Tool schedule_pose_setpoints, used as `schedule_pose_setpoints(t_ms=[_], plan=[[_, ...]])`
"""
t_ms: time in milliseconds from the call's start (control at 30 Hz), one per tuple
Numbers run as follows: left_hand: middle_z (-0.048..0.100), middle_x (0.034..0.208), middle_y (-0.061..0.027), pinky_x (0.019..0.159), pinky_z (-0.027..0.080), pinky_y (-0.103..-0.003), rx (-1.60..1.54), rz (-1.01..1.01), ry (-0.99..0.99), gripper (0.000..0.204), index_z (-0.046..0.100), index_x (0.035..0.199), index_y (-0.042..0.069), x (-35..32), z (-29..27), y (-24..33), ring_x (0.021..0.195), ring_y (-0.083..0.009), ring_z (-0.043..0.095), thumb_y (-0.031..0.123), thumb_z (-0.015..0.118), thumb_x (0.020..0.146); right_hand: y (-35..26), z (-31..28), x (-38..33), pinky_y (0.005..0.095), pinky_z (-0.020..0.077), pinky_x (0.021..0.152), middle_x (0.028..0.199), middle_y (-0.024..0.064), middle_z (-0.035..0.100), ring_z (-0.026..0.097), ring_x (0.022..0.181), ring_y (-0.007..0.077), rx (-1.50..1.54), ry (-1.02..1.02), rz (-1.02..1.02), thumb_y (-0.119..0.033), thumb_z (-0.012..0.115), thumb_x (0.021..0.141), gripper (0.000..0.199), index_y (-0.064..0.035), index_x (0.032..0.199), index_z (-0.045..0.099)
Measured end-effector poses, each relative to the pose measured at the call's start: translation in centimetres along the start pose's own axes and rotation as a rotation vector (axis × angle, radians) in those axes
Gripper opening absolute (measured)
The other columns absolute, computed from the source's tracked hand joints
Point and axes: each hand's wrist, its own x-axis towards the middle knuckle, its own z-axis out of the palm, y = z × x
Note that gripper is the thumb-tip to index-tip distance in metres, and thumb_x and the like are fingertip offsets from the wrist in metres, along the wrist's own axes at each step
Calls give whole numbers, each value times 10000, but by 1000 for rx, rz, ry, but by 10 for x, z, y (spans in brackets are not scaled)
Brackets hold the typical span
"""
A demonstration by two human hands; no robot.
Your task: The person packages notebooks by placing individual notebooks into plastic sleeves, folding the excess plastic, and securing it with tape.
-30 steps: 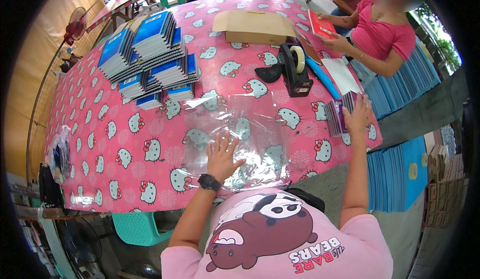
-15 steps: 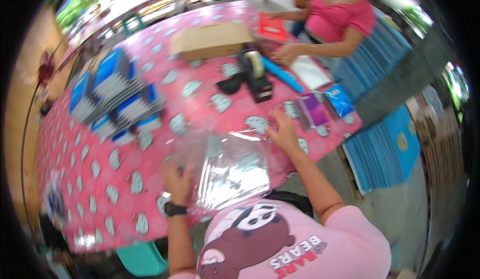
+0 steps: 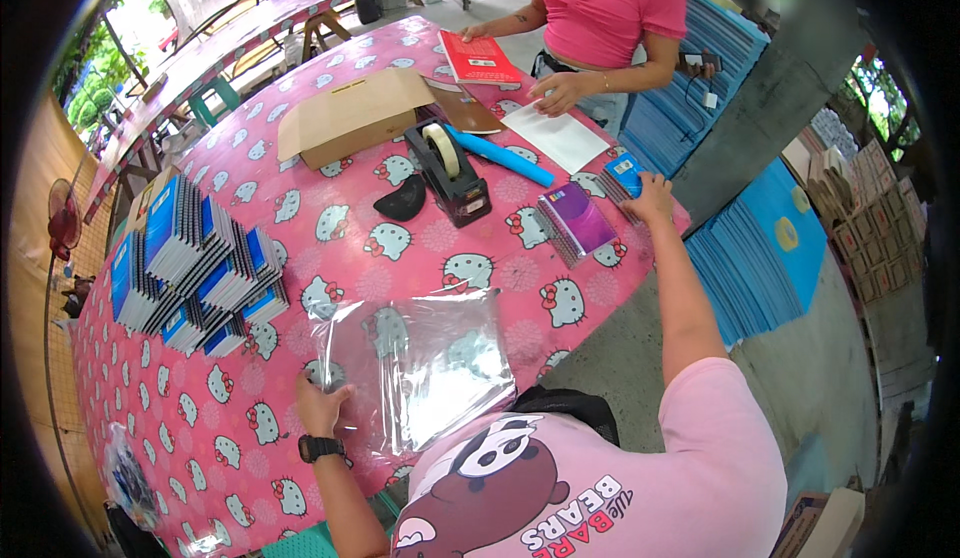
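Clear plastic sheets (image 3: 440,368) lie flat and shiny on the table in front of me. My left hand (image 3: 322,406), with a black watch on its wrist, rests at their left edge, thumb spread from the fingers, holding nothing. Far to the right, my right hand (image 3: 653,200) has its fingers closed on a small blue notebook (image 3: 624,172) near the table edge. Beside it lies a purple spiral notebook (image 3: 578,222). Part of the blue notebook is covered by my fingers.
Stacks of blue spiral notebooks (image 3: 200,258) stand at left. A black tape dispenser (image 3: 455,183), cardboard box (image 3: 350,118) and long blue strip (image 3: 505,156) lie farther back. Across the table, another person (image 3: 610,18) holds a red book (image 3: 478,58) and touches white paper (image 3: 556,136).
My right hand has left the plastic sheets and reached out to the blue notebook at the right. My left hand stays beside the plastic. The view has shifted.
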Motion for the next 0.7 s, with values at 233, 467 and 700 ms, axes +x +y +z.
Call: schedule_pose_setpoints(t_ms=[233, 467, 700], plan=[[590, 863, -150, 716, 464, -409, 36, 15, -52, 643, 525, 1034, 1, 1, 8, -19, 795, -326, 577, 283, 822, 538, -45, -11, -39, 564, 355, 940, 1309, 132, 402, 344, 1235, 335, -109, -92, -33, -452, 767, 613, 775, -162, 1271, 478], [632, 900, -221, 727, 477, -417, -11, -3, -54, 493, 579, 995, -20, 1, 6, -7, 819, -365, 613, 230, 743, 603, -52, -3, -72, 476, 348, 948, 1213, 117, 510, 390, 1191, 323, 270, 239, -217, -338, 704, 717, 569, -122, 1210, 521], [637, 719, -136, 619, 467, -349, -382, -20, -79, 230, 616, 835, -13, 2, 1, -33, 667, -249, 615, 128, 668, 661, -170, 1, -171, 310, 486, 738, 914, 113, 643, 615, 837, 212, 857, -221, -567, -86, 640, 752, 220, 0, 954, 619]])
